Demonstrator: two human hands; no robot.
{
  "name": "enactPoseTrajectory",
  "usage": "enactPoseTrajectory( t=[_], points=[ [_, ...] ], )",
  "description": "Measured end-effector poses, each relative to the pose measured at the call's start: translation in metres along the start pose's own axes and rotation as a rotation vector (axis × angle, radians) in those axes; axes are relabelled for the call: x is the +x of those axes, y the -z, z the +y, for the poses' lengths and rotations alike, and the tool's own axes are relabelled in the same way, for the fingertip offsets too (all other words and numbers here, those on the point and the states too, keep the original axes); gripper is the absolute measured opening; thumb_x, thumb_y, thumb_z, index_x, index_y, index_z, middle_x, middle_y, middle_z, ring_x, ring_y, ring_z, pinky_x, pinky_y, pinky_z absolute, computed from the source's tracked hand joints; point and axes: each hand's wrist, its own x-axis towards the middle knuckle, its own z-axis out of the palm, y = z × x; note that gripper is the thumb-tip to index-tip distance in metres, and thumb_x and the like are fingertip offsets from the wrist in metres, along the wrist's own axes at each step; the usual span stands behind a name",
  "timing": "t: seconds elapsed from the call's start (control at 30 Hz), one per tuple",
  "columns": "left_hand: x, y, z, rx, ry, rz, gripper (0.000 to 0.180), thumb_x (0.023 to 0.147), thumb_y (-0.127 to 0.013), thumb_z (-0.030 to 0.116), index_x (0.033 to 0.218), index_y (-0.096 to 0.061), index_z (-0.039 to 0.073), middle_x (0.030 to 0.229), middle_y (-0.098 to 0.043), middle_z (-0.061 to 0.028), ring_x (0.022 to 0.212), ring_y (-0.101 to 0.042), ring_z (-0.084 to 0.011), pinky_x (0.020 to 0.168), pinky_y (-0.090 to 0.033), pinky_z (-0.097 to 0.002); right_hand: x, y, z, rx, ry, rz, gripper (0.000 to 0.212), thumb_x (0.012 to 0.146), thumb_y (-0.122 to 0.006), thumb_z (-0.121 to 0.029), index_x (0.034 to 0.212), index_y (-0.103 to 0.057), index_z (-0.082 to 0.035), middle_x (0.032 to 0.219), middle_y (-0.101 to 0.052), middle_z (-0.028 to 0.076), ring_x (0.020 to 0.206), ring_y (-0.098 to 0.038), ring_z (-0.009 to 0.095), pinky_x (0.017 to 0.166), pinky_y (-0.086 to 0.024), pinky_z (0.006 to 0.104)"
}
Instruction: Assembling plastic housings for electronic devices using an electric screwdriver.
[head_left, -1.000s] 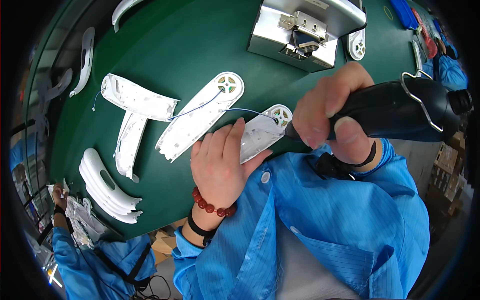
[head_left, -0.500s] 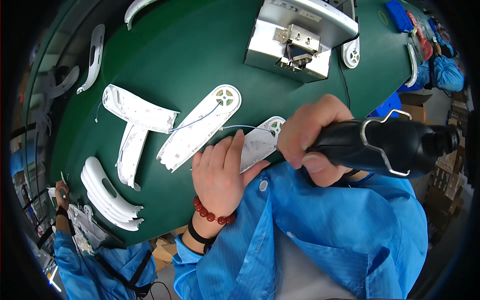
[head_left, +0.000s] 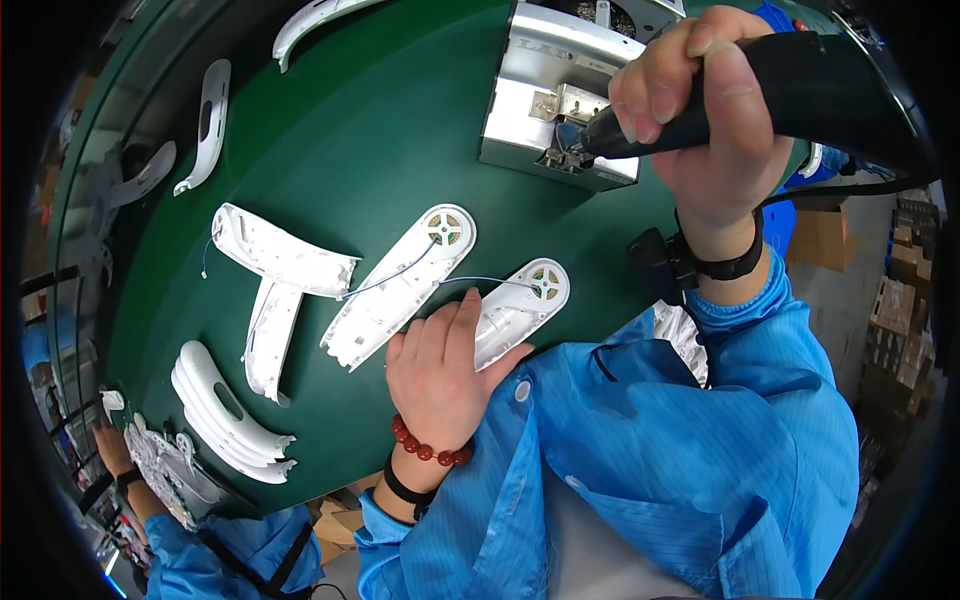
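My right hand (head_left: 715, 105) is wrapped around a black electric screwdriver (head_left: 790, 90). The driver's tip reaches the front outlet of a silver and black screw feeder (head_left: 535, 75); the exact contact is too small to make out. Lower down, my left hand (head_left: 437, 362) steadies a white curved plastic shell (head_left: 505, 325) on the green table, its thumb and forefinger on either side and its palm covering the lower end. A round perforated disc sits at the shell's far end, with a thin blue wire from it. A second white shell (head_left: 385, 305) with a similar disc lies just left of it.
Two more white shells (head_left: 285, 250) lie crossed farther left on the green table (head_left: 330, 130). Nearer the front left is a nested stack of white covers (head_left: 225, 420). A loose white cover (head_left: 208, 125) lies at far left. A co-worker's arm (head_left: 125, 465) shows at lower left.
My right hand has carried the screwdriver up and away from the shell to the screw feeder, turning its tip leftward. My left hand has stayed on the shell. The view has shifted slightly.
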Motion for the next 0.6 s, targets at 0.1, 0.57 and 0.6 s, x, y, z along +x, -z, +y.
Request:
enactPoseTrajectory(
  t=[0.1, 0.57, 0.6],
  points=[
    [-0.003, 0.004, 0.003, -0.012, 0.011, 0.007, 0.066, 0.061, -0.083, 0.043, 0.111, -0.064, 0.004, 0.094, -0.065, -0.0071, 0.082, -0.061, -0.0248, 0.069, -0.043, -0.0361, -0.001, -0.003, -0.002, -0.026, 0.032, -0.035, 0.024, 0.093, -0.060, -0.020, 0.091, -0.042, -0.004, 0.059, -0.050, 0.009, 0.048, -0.048, 0.017, 0.050, -0.045, 0.0311],
    [-0.011, 0.001, -0.009, -0.039, 0.012, 0.023, 0.065, 0.060, -0.084, 0.039, 0.110, -0.064, 0.004, 0.094, -0.065, -0.0073, 0.082, -0.061, -0.0252, 0.071, -0.045, -0.0358, -0.045, -0.019, -0.017, 0.070, -0.185, -0.252, 0.026, 0.095, -0.050, -0.034, 0.101, -0.044, -0.010, 0.067, -0.049, 0.002, 0.051, -0.047, 0.014, 0.050, -0.042, 0.0294],
    [-0.011, 0.002, -0.009, -0.034, 0.002, 0.026, 0.064, 0.062, -0.082, 0.039, 0.112, -0.064, 0.004, 0.095, -0.064, -0.0059, 0.083, -0.060, -0.0227, 0.073, -0.043, -0.0345, -0.052, -0.026, -0.022, 0.127, -0.199, -0.244, 0.026, 0.094, -0.053, -0.034, 0.101, -0.043, -0.010, 0.067, -0.050, 0.002, 0.050, -0.047, 0.014, 0.049, -0.042, 0.0288]
  ],
)
